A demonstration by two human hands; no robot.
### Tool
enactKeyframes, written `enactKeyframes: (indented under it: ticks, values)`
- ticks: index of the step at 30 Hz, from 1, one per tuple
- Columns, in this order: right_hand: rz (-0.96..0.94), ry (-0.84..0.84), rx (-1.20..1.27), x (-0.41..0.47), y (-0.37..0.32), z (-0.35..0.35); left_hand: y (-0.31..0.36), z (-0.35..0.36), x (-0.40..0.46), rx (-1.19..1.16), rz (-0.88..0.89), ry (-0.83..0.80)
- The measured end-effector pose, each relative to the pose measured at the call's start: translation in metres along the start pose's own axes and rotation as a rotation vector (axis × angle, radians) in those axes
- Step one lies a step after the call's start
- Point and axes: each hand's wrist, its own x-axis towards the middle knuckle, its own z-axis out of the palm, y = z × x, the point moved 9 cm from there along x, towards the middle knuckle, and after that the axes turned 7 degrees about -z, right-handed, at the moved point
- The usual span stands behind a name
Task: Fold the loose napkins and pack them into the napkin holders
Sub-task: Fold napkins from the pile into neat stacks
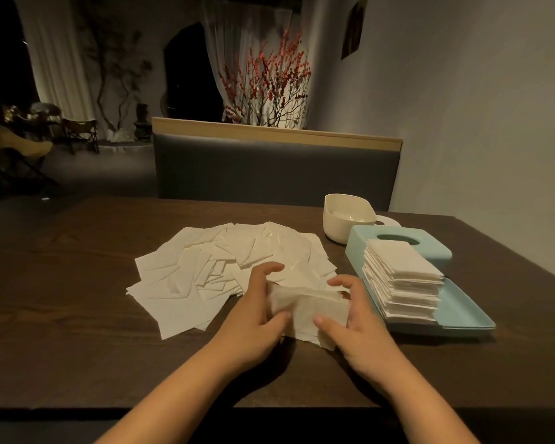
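Both hands, left hand (pixel 257 310) and right hand (pixel 354 318), grip one napkin (pixel 308 307) over a dark wooden worktop (pixel 77 299); far behind stand a grey bench (pixel 276 168) and red-berried branches (pixel 266 81).

Head camera looks down, near, over table (pixel 77 283).

Loose napkins (pixel 231 267): white, scattered mid-table. Folded stack (pixel 401 280) in open blue holder (pixel 462 310). Cream holder (pixel 345 219) behind.
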Motion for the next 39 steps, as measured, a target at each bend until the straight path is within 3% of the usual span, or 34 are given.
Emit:
enactKeyframes:
  ticks: [5, 10, 13, 19, 22, 27, 31, 33, 36, 39]
  values:
    - [-0.052, 0.114, 0.128, 0.001, -0.011, -0.011, 0.003, -0.011, -0.003, -0.185, 0.089, 0.039]
    - [-0.016, -0.045, -0.058, -0.002, -0.007, 0.004, 0.003, 0.012, -0.003, -0.003, 0.031, -0.163]
    - [-0.077, -0.056, -0.051, -0.001, -0.016, 0.007, 0.010, 0.014, -0.006, -0.061, 0.031, -0.212]
    - [-0.089, 0.104, -0.020, -0.002, -0.007, -0.009, 0.006, 0.002, -0.005, -0.079, 0.040, -0.085]
    - [-0.020, 0.032, -0.021, -0.004, 0.003, -0.006, 0.001, 0.004, -0.003, 0.004, 0.012, -0.089]
    - [-0.077, 0.087, -0.010, -0.004, -0.007, -0.010, 0.009, 0.003, -0.005, -0.028, 0.040, -0.079]
    - [-0.026, -0.054, -0.087, -0.004, -0.002, 0.002, 0.004, 0.012, -0.003, 0.015, -0.014, -0.151]
    - [-0.048, 0.004, -0.097, -0.004, -0.004, -0.003, 0.002, 0.009, -0.003, 0.029, -0.029, -0.105]
    - [-0.016, 0.129, 0.035, -0.006, -0.002, -0.013, -0.007, -0.001, 0.000, -0.055, -0.105, -0.012]
    - [0.057, 0.082, 0.110, -0.005, -0.001, -0.010, -0.011, -0.011, 0.003, -0.234, -0.151, 0.040]
